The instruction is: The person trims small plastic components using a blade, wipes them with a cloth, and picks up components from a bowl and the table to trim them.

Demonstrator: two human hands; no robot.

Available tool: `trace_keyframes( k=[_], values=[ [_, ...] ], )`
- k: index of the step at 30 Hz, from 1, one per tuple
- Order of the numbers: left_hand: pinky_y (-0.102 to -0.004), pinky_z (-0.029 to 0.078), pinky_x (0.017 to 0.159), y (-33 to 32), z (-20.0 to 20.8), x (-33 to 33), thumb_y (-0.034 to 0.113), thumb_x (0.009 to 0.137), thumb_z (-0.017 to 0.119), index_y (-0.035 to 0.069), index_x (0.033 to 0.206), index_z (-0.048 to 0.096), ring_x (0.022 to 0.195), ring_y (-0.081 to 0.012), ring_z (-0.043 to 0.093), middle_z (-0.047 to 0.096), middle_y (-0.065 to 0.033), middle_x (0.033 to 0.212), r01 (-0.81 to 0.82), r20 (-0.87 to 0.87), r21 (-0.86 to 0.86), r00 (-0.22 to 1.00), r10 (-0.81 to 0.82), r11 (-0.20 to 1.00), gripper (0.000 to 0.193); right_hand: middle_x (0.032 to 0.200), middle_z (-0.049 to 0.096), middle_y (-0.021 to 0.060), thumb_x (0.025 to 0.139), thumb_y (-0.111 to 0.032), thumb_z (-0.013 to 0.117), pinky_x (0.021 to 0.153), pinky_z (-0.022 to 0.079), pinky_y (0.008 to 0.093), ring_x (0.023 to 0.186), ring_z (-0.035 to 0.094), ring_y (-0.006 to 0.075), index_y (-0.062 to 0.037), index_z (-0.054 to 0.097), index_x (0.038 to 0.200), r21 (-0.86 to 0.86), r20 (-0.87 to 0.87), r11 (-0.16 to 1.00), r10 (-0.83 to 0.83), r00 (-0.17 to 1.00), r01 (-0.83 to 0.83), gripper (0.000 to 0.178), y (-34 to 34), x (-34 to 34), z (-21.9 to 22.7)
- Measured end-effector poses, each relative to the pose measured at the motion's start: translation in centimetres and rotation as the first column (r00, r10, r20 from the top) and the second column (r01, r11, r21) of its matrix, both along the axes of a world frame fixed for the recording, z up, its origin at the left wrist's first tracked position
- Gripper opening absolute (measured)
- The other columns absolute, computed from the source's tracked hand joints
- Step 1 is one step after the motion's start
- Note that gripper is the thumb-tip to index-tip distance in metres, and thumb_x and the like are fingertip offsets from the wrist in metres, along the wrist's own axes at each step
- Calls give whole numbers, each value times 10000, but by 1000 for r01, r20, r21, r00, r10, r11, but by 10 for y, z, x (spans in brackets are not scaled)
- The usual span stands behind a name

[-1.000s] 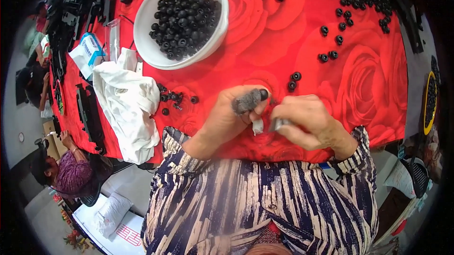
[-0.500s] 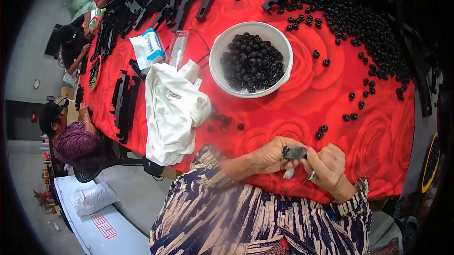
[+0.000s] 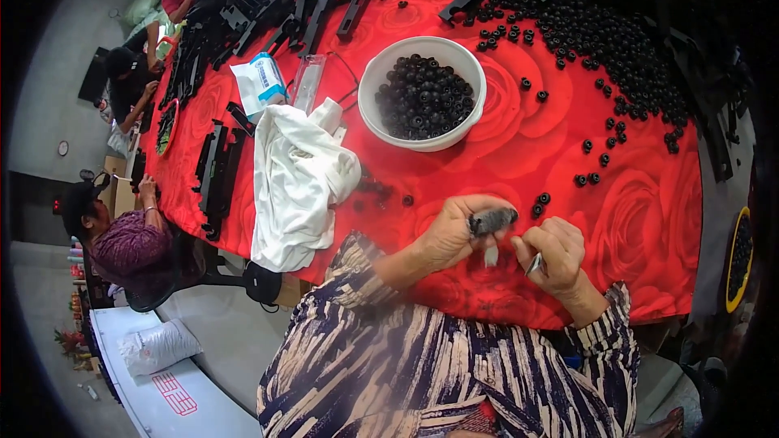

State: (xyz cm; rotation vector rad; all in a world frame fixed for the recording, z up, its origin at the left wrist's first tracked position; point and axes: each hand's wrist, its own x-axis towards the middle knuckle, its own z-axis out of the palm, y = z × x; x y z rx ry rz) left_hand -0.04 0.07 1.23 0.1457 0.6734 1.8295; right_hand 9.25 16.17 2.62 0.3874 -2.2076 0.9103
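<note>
Near the table's front edge, my left hand [image 3: 452, 231] is closed around a short dark grey piece [image 3: 492, 222] with a worn, dusty-looking surface and a black end. Its exact kind does not show. A small white scrap [image 3: 491, 256] hangs below those fingers. Just to the right, my right hand [image 3: 555, 253] is curled around a small, thin silvery tool [image 3: 534, 264] like a blade, most of it hidden by the fingers. The two hands are a little apart. Beyond them stands a white bowl [image 3: 479, 117] heaped with small black rollers [image 3: 426, 97].
Loose black rollers [image 3: 600, 40] spread over the far right of the red tablecloth [image 3: 519, 170]. Long black plastic strips [image 3: 243, 8] pile up at the far left. A white cloth [image 3: 300, 186], a tissue pack [image 3: 261, 85] and glasses lie left of the bowl. Other people [image 3: 134, 235] sit at left.
My hands have moved slightly up in the view and drawn apart. The dark piece has come away from my right hand and turned within my left.
</note>
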Motion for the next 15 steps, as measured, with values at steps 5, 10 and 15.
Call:
trace_keyframes(
  k=[5, 10, 15],
  values=[
    [-227, 500, 534, -7, 43, -30, 44, 870, 581, -34, 1063, 590, 652, -120, 610, 639, -96, 868, -586, -789, -51, 520, 327, 809, 209, 567, 421, 56, 680, -1, 697, 430, 344, 341, 454, 442, 225, -31, 524, 731, 3, 28, 1000, -30, 999, 29, 183, 2, -2, -3],
    [-246, 493, 591, -3, 68, -81, -31, 816, 558, -46, 1047, 595, 676, -128, 613, 657, -102, 863, -766, -970, 56, 110, 217, 641, 235, 615, 447, 76, 670, -14, 686, 469, 367, 348, 505, 465, 249, -19, 538, 853, 24, 59, 1000, -17, 998, 16, 236, 2, -2, 1],
    [-293, 465, 619, -1, 49, -112, -14, 715, 583, 17, 1040, 621, 655, -201, 586, 625, -112, 784, -817, -965, 165, -250, -83, 553, 329, 719, 481, 109, 685, -54, 670, 524, 393, 355, 593, 501, 278, -12, 533, 984, 102, 132, 992, -87, 987, 73, 332, 5, -2, 4]
  ],
)
